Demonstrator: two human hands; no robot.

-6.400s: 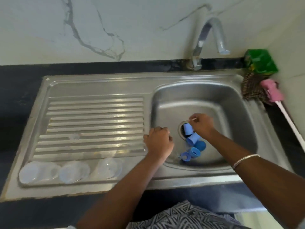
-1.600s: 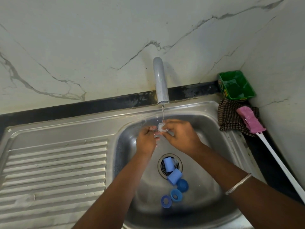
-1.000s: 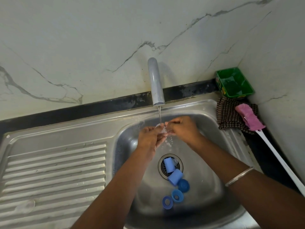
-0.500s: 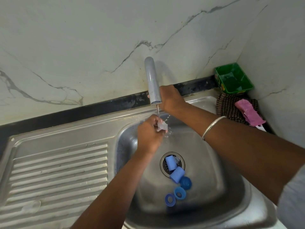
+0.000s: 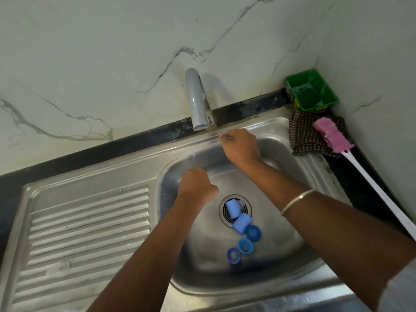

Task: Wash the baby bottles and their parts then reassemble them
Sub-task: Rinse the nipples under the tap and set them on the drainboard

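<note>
Left hand (image 5: pixel 198 185) curled, contents hidden; right hand (image 5: pixel 239 146) curled beside the tap (image 5: pixel 199 102), grip unclear; blue caps (image 5: pixel 242 230) below.

Bare forearms; a thin silver bangle (image 5: pixel 297 202) circles the right wrist.

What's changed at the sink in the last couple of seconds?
The tap no longer runs. The right hand left the rinsing, reached behind the spout and now sits beside it. The left hand dropped lower over the basin. The blue bottle parts stayed by the drain.

caps (image 5: pixel 238 216) light blue | rings (image 5: pixel 246 245) blue | tub (image 5: pixel 311 91) green | cloth (image 5: pixel 304 137) brown checked | brush (image 5: pixel 329 135) pink
</note>
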